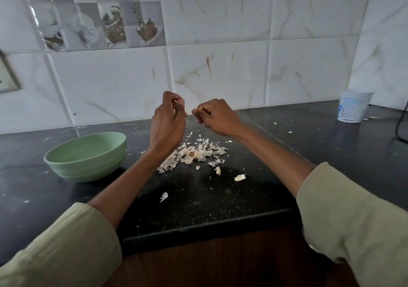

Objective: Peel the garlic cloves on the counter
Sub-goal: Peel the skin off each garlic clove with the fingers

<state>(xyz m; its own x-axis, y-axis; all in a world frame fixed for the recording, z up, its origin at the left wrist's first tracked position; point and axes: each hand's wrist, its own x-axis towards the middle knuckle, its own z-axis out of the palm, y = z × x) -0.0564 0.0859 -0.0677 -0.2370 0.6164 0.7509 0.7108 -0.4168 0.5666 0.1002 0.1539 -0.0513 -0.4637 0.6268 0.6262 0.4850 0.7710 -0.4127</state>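
Peeling a garlic clove above the husk pile

Right hand [217, 117] pinches a clove [200, 108]; left hand [169, 119] fingers curl, contents unclear, raised so skins [194, 153] drop onto the surface [220, 200].

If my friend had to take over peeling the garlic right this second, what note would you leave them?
Left hand: raised above the black stone counter, fingers curled; whether it holds anything is unclear.
Right hand: raised too, pinching a small pale garlic clove at the fingertips.
Under the hands lies a heap of papery white garlic skins.
Two more pale garlic pieces lie nearer the counter's front edge.
The pale green round bowl sits to the left; its contents are hidden.
Done: plenty already peeled, judging by the skins.
Left: finish the held clove, then check the loose pieces.
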